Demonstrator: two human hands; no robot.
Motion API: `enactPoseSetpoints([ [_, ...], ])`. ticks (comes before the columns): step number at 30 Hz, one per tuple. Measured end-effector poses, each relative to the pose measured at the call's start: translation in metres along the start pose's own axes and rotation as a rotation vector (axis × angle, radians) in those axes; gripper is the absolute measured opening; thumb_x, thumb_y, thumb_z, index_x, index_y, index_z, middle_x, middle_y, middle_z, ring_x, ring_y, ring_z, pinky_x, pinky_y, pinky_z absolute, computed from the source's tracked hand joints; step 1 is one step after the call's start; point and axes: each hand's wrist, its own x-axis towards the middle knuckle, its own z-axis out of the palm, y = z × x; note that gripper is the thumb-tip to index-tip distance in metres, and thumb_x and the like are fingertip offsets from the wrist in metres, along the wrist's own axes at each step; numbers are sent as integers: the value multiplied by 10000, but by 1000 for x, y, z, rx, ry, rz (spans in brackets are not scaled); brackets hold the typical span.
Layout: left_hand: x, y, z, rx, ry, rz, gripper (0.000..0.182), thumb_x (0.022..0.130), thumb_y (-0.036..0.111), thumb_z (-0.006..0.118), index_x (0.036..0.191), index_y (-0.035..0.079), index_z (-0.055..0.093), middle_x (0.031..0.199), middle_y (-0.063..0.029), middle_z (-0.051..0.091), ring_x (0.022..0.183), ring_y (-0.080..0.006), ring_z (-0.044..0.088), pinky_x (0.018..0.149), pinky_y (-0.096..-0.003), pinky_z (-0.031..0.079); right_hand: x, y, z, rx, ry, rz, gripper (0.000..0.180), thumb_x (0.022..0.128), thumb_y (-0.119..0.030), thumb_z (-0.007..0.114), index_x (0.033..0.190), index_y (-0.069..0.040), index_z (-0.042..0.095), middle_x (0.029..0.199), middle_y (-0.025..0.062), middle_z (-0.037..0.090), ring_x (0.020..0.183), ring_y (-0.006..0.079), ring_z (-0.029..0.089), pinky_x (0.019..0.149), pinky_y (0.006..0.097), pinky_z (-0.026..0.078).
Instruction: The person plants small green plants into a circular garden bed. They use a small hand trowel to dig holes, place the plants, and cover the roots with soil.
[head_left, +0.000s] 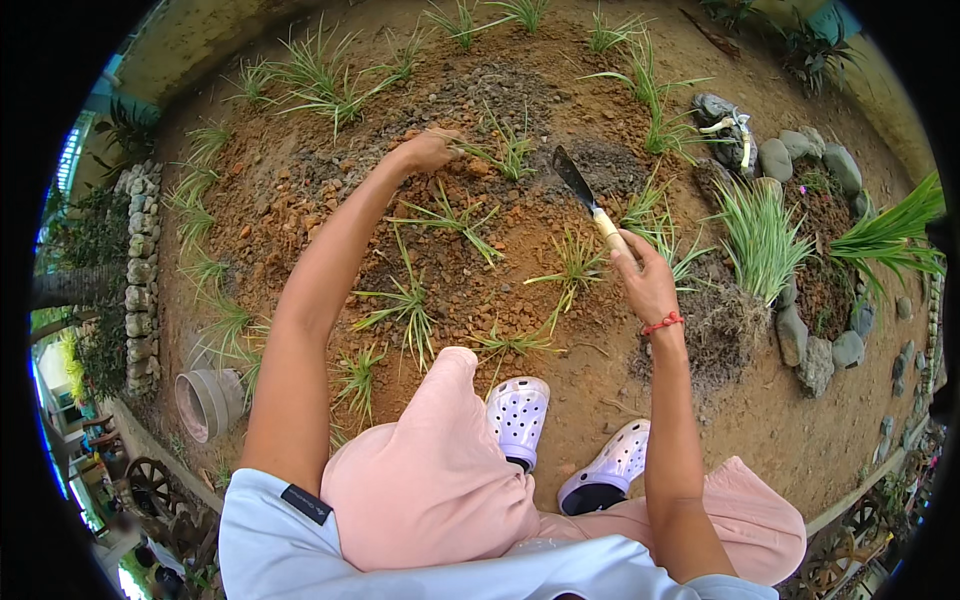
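Observation:
My left hand (433, 150) reaches down to the loose reddish soil, its fingertips beside the leaves of a small grassy plant (513, 154); whether they pinch a leaf or a clod cannot be told. My right hand (646, 276), with a red bracelet at the wrist, grips the pale handle of a narrow-bladed garden trowel (592, 201). The dark blade points up and left, above the soil. More grassy plants stand around, such as one (450, 219) below my left hand and one (574, 262) left of my right hand. A dense clump of striped grass (763, 240) with exposed roots lies to the right.
Rounded stones (792, 335) ring a small bed at the right. A whitish bucket (210, 403) lies tipped at the lower left. A stone border (139, 270) runs along the left. White-handled tool (726, 126) rests on a dark rock. My lilac clogs (519, 420) stand at the soil's near edge.

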Motion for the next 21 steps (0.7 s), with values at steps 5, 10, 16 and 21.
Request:
enactPoseSetpoints([
  [5, 4, 13, 49, 254, 243, 201, 619, 791, 308, 666, 1292, 53, 409, 1144, -248, 461, 1119, -389, 445, 950, -444, 404, 0, 5, 2, -4, 18, -22, 367, 854, -187, 585, 1183, -27, 547, 882, 63, 616, 751, 130, 551, 677, 267, 440],
  [10, 16, 10, 42, 158, 89, 238, 507, 779, 209, 654, 1222, 30, 483, 1077, -207, 534, 1005, -376, 509, 866, -439, 434, -2, 2, 6, 42, 40, -27, 351, 837, -198, 597, 1151, -42, 569, 874, 100, 640, 740, 167, 592, 670, 289, 463],
  [16, 3, 25, 7, -254, -157, -97, 405, 798, 175, 634, 1160, 26, 532, 1069, -134, 594, 944, -220, 588, 794, -384, 487, -4, 7, -3, 64, 70, -9, 354, 839, -201, 598, 1151, -37, 569, 885, 101, 643, 743, 153, 592, 665, 277, 462],
  [21, -28, 24, -8, -1098, -357, -66, 409, 827, 189, 630, 1196, 61, 506, 1128, -71, 563, 993, -178, 582, 915, -294, 491, -5, 8, -6, 213, 27, 55, 353, 850, -188, 586, 1164, -29, 560, 815, 56, 617, 654, 105, 539, 586, 252, 437],
])
